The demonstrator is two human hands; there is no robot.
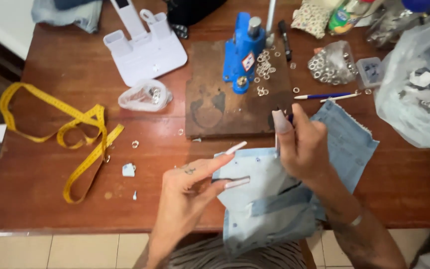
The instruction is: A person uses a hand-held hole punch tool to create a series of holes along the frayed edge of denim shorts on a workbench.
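Observation:
A pale blue denim piece point(347, 144) lies over the table's front edge and hangs toward my lap. My left hand point(195, 177), with long pale nails, pinches the left edge of the cloth. My right hand point(302, 144) is closed around a thin dark pointed tool, tip up, pressed at the upper edge of the cloth. A blue hand press point(242, 50) stands on a dark wooden board point(210, 107) just beyond, with several metal eyelets point(265, 62) scattered around it.
A yellow tape measure point(78, 137) is looped at the left. A white desk organiser point(143, 47), a small clear bag point(145, 95), a bag of eyelets point(332, 62), a blue pen point(324, 95) and a big plastic bag point(419, 84) sit around the wooden table point(36, 199).

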